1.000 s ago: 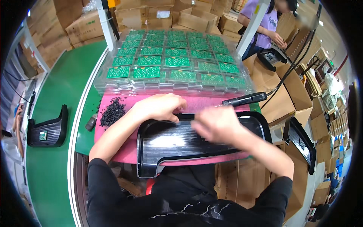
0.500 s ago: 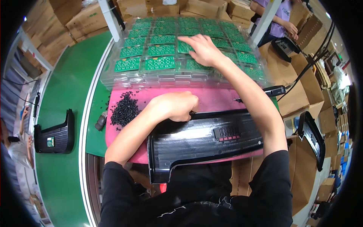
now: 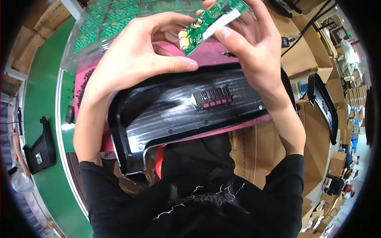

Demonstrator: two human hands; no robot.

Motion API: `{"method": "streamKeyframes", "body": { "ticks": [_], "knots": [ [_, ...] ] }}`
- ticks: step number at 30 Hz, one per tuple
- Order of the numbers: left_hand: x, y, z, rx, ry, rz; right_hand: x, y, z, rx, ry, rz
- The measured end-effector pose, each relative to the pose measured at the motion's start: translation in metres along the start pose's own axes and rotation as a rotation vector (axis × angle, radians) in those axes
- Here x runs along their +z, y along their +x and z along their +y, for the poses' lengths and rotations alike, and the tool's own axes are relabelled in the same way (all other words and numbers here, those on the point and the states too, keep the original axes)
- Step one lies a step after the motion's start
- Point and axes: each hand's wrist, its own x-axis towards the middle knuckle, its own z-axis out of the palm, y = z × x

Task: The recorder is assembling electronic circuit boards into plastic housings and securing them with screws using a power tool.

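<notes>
My right hand (image 3: 258, 51) grips a green circuit board (image 3: 214, 23), with the thumb across its pale strip. The board is raised and tilted, showing yellow-white components at its left end. My left hand (image 3: 139, 51) is beside that end, thumb stretched out and apart from the curled fingers; whether its fingertips touch the board I cannot tell. Below both hands lies a long black plastic housing (image 3: 170, 115), its hollow side up, with a small group of cut-out windows (image 3: 216, 97) in the middle.
Clear plastic trays of green boards (image 3: 119, 14) are stacked at the far left. Small black parts (image 3: 85, 85) lie on the pink mat (image 3: 166, 48). Another black housing (image 3: 39, 148) rests on the green bench (image 3: 65, 182). Cardboard boxes (image 3: 305, 51) stand to the right.
My right hand has come back from the trays with a circuit board, now raised above the housing. My left hand has opened from a fist and moved up beside it. The view has shifted.
</notes>
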Motion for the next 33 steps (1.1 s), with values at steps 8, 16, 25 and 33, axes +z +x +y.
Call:
{"method": "streamKeyframes", "body": {
  "ticks": [8, 16, 25, 33],
  "knots": [
    [0.035, -0.015, 0.007, -0.106, 0.158, -0.031, -0.06, -0.06, 0.019, -0.004, -0.246, -0.055],
    [0.06, -0.019, -0.02, -0.029, 0.652, -0.349, -0.111, -0.081, 0.052, 0.051, -0.768, -0.368],
    [0.072, -0.02, -0.03, -0.011, 0.687, -0.362, -0.11, -0.082, 0.058, 0.044, -0.844, -0.379],
    [0.071, -0.021, -0.029, -0.011, 0.687, -0.346, -0.107, -0.084, 0.058, 0.029, -0.868, -0.353]
  ]
}}
